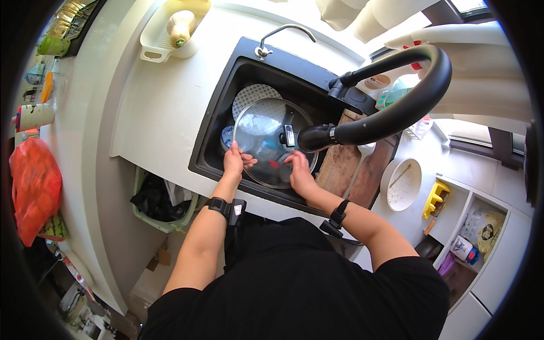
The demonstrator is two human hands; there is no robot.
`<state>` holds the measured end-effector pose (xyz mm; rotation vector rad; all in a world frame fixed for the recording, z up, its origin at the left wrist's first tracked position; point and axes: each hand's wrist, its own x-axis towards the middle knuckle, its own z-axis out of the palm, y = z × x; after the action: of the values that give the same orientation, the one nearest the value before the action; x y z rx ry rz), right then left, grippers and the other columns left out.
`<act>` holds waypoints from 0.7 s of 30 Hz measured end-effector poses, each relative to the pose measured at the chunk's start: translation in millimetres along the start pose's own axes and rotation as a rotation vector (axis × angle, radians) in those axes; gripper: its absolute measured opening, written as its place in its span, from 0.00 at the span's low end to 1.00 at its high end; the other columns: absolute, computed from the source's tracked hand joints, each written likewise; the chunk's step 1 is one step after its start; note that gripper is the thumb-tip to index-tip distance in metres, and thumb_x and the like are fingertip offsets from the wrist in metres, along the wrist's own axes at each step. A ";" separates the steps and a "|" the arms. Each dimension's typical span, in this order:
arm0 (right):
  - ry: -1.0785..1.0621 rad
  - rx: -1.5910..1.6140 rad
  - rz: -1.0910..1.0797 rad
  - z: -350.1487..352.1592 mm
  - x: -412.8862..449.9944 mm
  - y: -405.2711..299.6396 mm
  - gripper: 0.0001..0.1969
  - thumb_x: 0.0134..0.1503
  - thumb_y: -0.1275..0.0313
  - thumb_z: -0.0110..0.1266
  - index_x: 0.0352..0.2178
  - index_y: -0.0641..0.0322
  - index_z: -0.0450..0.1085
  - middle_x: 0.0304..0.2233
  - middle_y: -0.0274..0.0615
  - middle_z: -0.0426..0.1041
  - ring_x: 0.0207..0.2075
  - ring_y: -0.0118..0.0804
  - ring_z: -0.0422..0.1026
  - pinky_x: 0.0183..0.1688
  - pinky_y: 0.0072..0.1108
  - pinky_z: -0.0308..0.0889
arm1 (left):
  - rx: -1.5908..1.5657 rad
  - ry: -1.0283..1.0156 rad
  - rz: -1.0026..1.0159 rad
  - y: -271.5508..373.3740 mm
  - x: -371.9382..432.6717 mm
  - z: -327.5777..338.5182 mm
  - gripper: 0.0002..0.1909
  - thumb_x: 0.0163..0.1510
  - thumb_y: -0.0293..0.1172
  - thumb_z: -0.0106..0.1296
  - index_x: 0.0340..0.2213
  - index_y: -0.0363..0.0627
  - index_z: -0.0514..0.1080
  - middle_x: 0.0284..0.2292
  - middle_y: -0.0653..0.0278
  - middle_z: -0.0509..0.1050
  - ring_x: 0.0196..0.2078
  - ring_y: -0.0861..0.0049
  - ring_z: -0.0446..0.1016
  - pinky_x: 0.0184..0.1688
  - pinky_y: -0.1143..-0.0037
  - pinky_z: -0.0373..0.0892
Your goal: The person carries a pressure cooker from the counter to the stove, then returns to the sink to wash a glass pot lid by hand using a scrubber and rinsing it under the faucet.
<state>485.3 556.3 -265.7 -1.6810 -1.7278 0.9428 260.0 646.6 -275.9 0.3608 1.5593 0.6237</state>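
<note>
A round glass pot lid [259, 127] with a metal rim and dark knob lies in the black sink [204, 140], under the black faucet's spray head [316, 138]. My left hand [236, 160] grips the lid's rim at its near left side, thumb on top. My right hand [299, 170] is over the lid's near right part, fingers curled around what looks like a grey scrubber [287, 160]. Beyond the lid rests a patterned plate [254, 94]; a blue and white bowl [227, 135] shows at its left. Things under the glass are blurred.
A wooden cutting board [335, 163] with a white-headed utensil [366, 149] covers the sink's right side. Farther right stands a white colander [400, 185]. A small metal tap [263, 52] rises behind the sink. A basket [155, 36] holding a butternut squash [180, 27] stands back left.
</note>
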 end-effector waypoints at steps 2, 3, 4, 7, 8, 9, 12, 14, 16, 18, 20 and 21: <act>0.125 -0.018 0.042 11.4 14.1 47.6 0.24 0.47 0.87 0.44 0.48 0.63 0.64 0.54 0.62 0.61 0.58 0.61 0.58 0.63 0.39 0.54 | 0.001 0.080 0.048 5.8 1.1 -2.2 0.30 0.67 0.58 0.28 0.39 0.37 0.60 0.18 0.58 0.71 0.20 0.64 0.78 0.16 0.77 0.68; 0.220 -0.076 0.045 16.6 26.5 75.9 0.24 0.51 0.85 0.45 0.51 0.64 0.63 0.54 0.62 0.61 0.60 0.58 0.58 0.63 0.37 0.53 | 0.004 0.070 0.047 9.3 1.5 2.9 0.30 0.67 0.58 0.28 0.39 0.37 0.60 0.18 0.58 0.71 0.20 0.64 0.78 0.16 0.77 0.68; 0.238 0.116 0.095 19.4 45.8 89.5 0.22 0.53 0.81 0.48 0.52 0.66 0.64 0.55 0.58 0.62 0.59 0.55 0.60 0.62 0.36 0.55 | 0.044 0.086 0.066 12.5 1.1 0.5 0.30 0.67 0.57 0.28 0.38 0.37 0.60 0.16 0.59 0.70 0.18 0.64 0.77 0.15 0.76 0.67; 0.195 0.524 0.239 -12.1 102.2 164.1 0.21 0.61 0.76 0.49 0.56 0.64 0.62 0.56 0.49 0.64 0.60 0.43 0.61 0.64 0.30 0.53 | 0.108 0.039 0.098 17.8 7.3 22.3 0.30 0.67 0.57 0.27 0.37 0.36 0.61 0.13 0.61 0.67 0.14 0.65 0.75 0.13 0.76 0.66; 0.189 0.530 0.241 -9.1 114.9 162.6 0.21 0.61 0.76 0.49 0.56 0.64 0.62 0.56 0.49 0.64 0.60 0.43 0.61 0.64 0.30 0.53 | 0.124 0.043 0.107 15.2 10.2 20.7 0.30 0.67 0.57 0.27 0.36 0.36 0.61 0.11 0.62 0.65 0.13 0.66 0.74 0.12 0.76 0.65; 0.068 0.454 0.054 -3.2 132.4 147.9 0.19 0.61 0.75 0.50 0.54 0.62 0.65 0.55 0.47 0.65 0.60 0.44 0.62 0.63 0.30 0.54 | 0.120 0.066 0.107 13.6 9.9 15.5 0.30 0.67 0.57 0.27 0.36 0.36 0.61 0.11 0.62 0.65 0.13 0.66 0.74 0.12 0.76 0.65; -0.117 0.227 -0.009 18.5 164.4 80.0 0.16 0.59 0.71 0.53 0.50 0.55 0.70 0.54 0.49 0.69 0.55 0.52 0.67 0.59 0.33 0.60 | 0.082 0.195 0.147 10.9 3.8 -21.8 0.30 0.67 0.57 0.28 0.32 0.36 0.61 0.09 0.61 0.64 0.12 0.65 0.73 0.10 0.75 0.63; 0.180 -0.086 0.342 1.4 154.3 139.4 0.16 0.57 0.68 0.56 0.47 0.55 0.70 0.49 0.54 0.71 0.49 0.56 0.70 0.54 0.37 0.66 | 0.061 0.144 0.141 12.9 7.0 1.9 0.30 0.67 0.56 0.29 0.31 0.37 0.62 0.09 0.61 0.64 0.11 0.65 0.73 0.10 0.74 0.63; 0.116 0.033 0.763 2.7 154.1 147.3 0.22 0.55 0.62 0.60 0.50 0.54 0.66 0.46 0.57 0.72 0.45 0.55 0.73 0.51 0.37 0.68 | 0.029 0.176 0.135 15.7 3.5 -9.5 0.30 0.67 0.56 0.30 0.30 0.37 0.62 0.09 0.61 0.64 0.11 0.65 0.73 0.10 0.74 0.63; 0.094 0.160 0.770 -22.0 142.3 188.4 0.24 0.54 0.62 0.62 0.50 0.57 0.66 0.43 0.55 0.74 0.43 0.53 0.75 0.49 0.36 0.68 | -0.050 0.109 0.150 24.3 -4.2 -1.0 0.29 0.67 0.56 0.32 0.30 0.37 0.62 0.09 0.61 0.63 0.11 0.66 0.72 0.10 0.74 0.63; 0.073 0.439 0.529 -56.5 130.2 224.2 0.24 0.53 0.64 0.65 0.49 0.62 0.66 0.39 0.46 0.76 0.40 0.39 0.75 0.45 0.29 0.70 | -0.037 0.041 0.147 30.5 -4.1 13.8 0.29 0.67 0.56 0.33 0.30 0.38 0.62 0.09 0.61 0.63 0.10 0.66 0.71 0.10 0.74 0.63; 0.055 0.453 0.522 -53.8 133.3 205.3 0.24 0.53 0.64 0.65 0.49 0.62 0.66 0.39 0.46 0.76 0.40 0.39 0.75 0.45 0.29 0.70 | -0.030 0.063 0.149 31.3 -1.0 1.8 0.29 0.67 0.56 0.34 0.29 0.38 0.63 0.09 0.61 0.63 0.10 0.67 0.70 0.09 0.74 0.63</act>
<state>643.8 689.2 -407.1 -1.8385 -0.9424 1.3784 257.5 671.3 -256.8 0.4416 1.5913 0.7796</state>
